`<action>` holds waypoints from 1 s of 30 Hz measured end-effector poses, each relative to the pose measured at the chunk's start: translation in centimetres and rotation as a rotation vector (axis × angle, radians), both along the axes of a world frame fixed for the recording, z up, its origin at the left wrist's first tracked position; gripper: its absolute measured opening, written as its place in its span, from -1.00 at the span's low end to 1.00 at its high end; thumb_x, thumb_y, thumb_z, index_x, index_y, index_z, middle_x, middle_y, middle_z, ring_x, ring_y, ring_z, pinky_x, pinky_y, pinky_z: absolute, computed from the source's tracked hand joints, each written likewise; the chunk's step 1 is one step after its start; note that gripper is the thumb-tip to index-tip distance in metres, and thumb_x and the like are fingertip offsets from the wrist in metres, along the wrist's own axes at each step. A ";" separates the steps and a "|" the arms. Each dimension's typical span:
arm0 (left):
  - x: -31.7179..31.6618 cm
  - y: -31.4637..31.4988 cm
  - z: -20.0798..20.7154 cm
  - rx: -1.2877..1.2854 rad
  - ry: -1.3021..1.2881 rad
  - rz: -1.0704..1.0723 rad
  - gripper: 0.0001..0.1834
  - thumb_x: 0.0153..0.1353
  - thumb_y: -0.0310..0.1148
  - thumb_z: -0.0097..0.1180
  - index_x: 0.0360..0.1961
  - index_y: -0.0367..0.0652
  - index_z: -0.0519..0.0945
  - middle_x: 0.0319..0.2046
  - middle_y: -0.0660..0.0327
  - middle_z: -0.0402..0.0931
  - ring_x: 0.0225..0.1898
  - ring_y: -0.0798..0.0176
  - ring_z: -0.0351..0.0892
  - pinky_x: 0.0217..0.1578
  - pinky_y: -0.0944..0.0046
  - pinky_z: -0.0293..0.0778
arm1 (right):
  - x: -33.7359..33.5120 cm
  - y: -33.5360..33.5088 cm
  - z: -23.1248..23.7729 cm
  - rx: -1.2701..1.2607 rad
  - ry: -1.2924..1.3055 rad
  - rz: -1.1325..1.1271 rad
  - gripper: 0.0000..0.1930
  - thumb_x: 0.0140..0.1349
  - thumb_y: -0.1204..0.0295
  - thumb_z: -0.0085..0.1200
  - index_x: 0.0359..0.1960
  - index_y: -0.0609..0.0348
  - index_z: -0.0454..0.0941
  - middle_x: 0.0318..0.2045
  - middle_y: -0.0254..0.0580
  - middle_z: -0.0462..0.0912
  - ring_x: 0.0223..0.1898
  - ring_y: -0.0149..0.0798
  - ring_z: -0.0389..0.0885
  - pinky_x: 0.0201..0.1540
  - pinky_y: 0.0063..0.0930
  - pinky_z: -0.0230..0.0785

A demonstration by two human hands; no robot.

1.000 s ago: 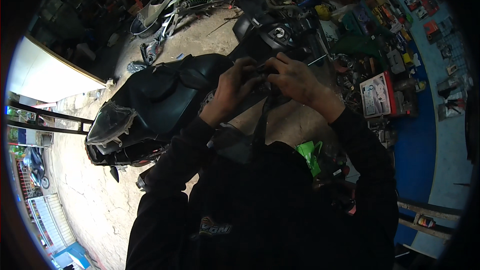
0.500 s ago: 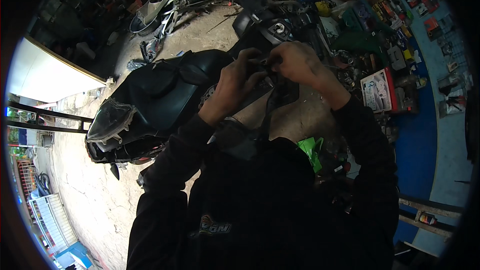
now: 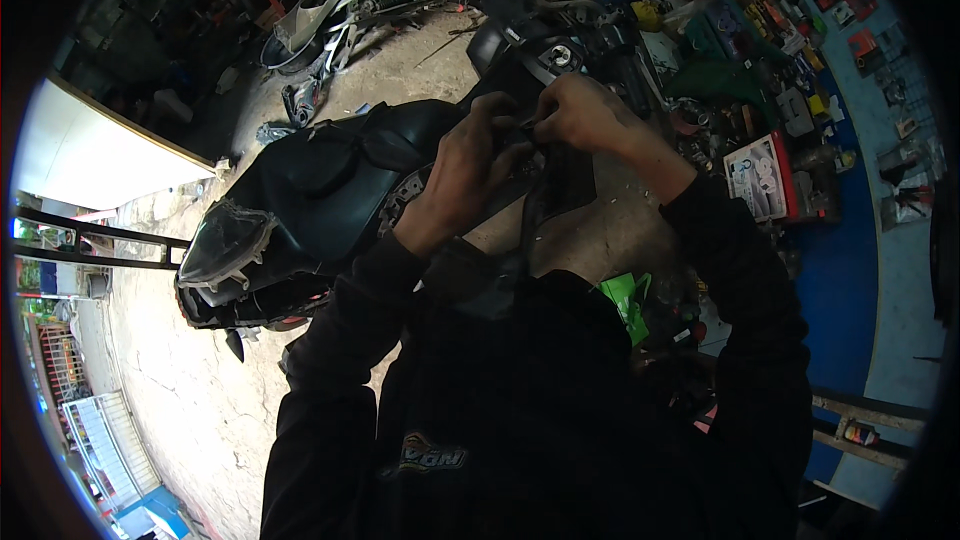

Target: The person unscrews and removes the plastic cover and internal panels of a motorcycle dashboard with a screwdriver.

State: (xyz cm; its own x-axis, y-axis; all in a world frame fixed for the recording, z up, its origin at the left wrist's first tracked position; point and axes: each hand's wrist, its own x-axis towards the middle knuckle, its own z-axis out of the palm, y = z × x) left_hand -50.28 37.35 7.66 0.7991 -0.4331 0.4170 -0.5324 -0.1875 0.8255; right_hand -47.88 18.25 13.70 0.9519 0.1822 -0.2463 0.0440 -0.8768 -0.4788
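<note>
My left hand [image 3: 462,168] is closed, thumb and fingers pinched at the top of a dark, thin plastic panel [image 3: 565,190]. Opposite it, my right hand [image 3: 592,118] bends over the same spot with its fingertips pressed together. The two hands' fingertips almost meet; any small part between them is too dark to make out. Below the hands, the panel hangs toward my lap, with a long dark strip along it. To the left stands a motor scooter with a black seat [image 3: 335,180] and a clear-lensed lamp [image 3: 228,245] at its end.
Removed fairings [image 3: 320,5] and loose parts lie on the concrete floor at the back. On the right are a red-edged box [image 3: 757,180], tools and many small packages. A bright green piece [image 3: 626,302] lies near my right arm. A white panel [image 3: 120,150] stands at the left.
My view has shifted slightly. Both hands stay together at the panel's top, and the right hand's wrist has turned a little.
</note>
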 end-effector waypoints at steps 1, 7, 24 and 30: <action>0.1 0.1 0.3 0.003 0.007 0.007 -0.50 0.09 -0.44 0.19 0.02 -0.26 0.28 -0.21 -0.06 0.60 -0.14 -0.16 0.58 -0.17 0.06 0.49 | 0.0 0.1 -0.3 0.003 -0.002 -0.001 -0.68 -0.14 0.28 0.24 -0.34 0.20 0.68 -0.37 -0.03 0.68 -0.26 -0.09 0.67 -0.16 -0.32 0.45; 1.2 0.6 0.1 0.053 -0.018 0.022 -0.57 0.03 -0.43 0.20 -0.05 -0.24 0.38 -0.28 0.01 0.58 -0.16 -0.09 0.56 -0.16 0.03 0.46 | 0.0 0.9 -1.2 -0.071 -0.211 0.127 -0.72 -0.06 0.28 0.21 -0.34 0.18 0.64 -0.38 -0.04 0.64 -0.24 -0.03 0.63 -0.16 -0.24 0.44; 6.1 -0.9 -2.7 0.280 -0.193 0.126 -0.72 -0.04 -0.30 0.20 -0.30 -0.21 0.55 -0.38 0.02 0.56 -0.27 -0.07 0.57 -0.26 0.04 0.47 | 1.9 0.1 -2.3 -0.141 -0.450 0.243 -0.64 -0.11 0.39 0.26 -0.20 0.18 0.59 -0.28 -0.17 0.62 -0.14 -0.11 0.59 -0.09 -0.29 0.47; 6.9 -0.4 -3.4 0.297 -0.132 0.151 -0.66 -0.03 -0.23 0.24 -0.27 -0.22 0.56 -0.36 0.01 0.58 -0.26 -0.06 0.58 -0.23 0.03 0.47 | 1.6 -2.8 -4.2 0.278 -0.192 -0.073 -0.56 -0.23 0.57 0.33 -0.18 0.28 0.60 -0.27 -0.15 0.67 -0.21 -0.30 0.62 -0.07 -0.42 0.42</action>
State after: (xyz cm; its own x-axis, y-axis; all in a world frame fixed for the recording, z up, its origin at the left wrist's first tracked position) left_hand -43.42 36.94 4.24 0.8112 -0.4319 0.3943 -0.5785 -0.4935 0.6495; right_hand -46.27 15.41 9.53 0.9891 0.1469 -0.0124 0.0981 -0.7183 -0.6888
